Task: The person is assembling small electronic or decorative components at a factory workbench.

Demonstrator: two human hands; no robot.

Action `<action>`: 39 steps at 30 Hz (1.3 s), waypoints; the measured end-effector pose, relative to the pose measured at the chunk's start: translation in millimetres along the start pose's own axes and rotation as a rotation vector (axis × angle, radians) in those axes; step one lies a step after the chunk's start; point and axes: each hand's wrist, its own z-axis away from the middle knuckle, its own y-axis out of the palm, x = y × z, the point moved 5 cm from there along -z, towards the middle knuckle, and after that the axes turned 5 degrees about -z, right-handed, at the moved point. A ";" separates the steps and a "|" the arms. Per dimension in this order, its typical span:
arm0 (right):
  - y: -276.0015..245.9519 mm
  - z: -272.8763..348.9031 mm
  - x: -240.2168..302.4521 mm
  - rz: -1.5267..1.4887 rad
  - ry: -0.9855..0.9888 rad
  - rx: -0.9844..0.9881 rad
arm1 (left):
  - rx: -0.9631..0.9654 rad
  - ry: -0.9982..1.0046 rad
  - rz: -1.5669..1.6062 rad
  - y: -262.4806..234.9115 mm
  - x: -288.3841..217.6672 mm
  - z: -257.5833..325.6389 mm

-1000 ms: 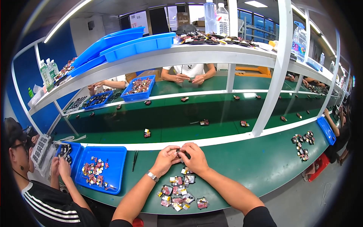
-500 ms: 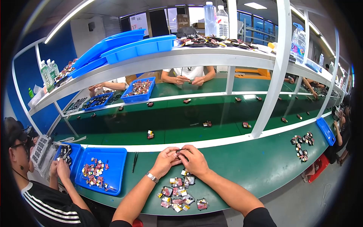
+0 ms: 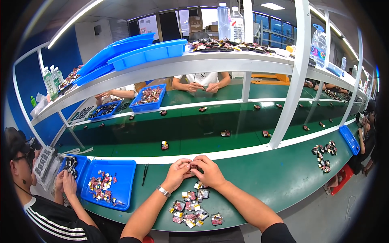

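My left hand, with a metal watch on its wrist, and my right hand meet above the green bench. Their closed fingers grip a small electronic assembly with dark and reddish parts, mostly covered by the fingertips. Just below my hands lies a loose cluster of similar assemblies, with clear-looking cases, red boards and white and yellow pieces. One assembly sits a little apart at the right of the cluster. Black tweezers rest on the bench left of my left hand.
A blue tray of red and white parts stands at left, beside a co-worker. Beyond a white rail, a green belt carries spaced assemblies. White posts hold a shelf overhead. More assemblies lie at right.
The assemblies on the belt have shifted slightly to the right. My hands stay almost in place around the held assembly, with small finger movements.
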 end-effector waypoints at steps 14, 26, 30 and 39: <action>5.1 4.1 -9.5 -0.091 0.184 -0.018 | -0.055 -0.016 -0.129 1.0 2.4 -2.2; 4.6 4.9 -14.2 -0.132 0.284 -0.088 | -0.015 0.015 -0.181 4.4 3.7 -1.2; 3.4 5.0 -15.0 -0.137 0.315 -0.094 | -0.002 0.030 -0.198 6.4 1.3 -1.0; -2.4 -3.9 -62.3 -0.285 0.537 -0.174 | -0.133 0.075 -0.098 -5.3 -1.3 -1.3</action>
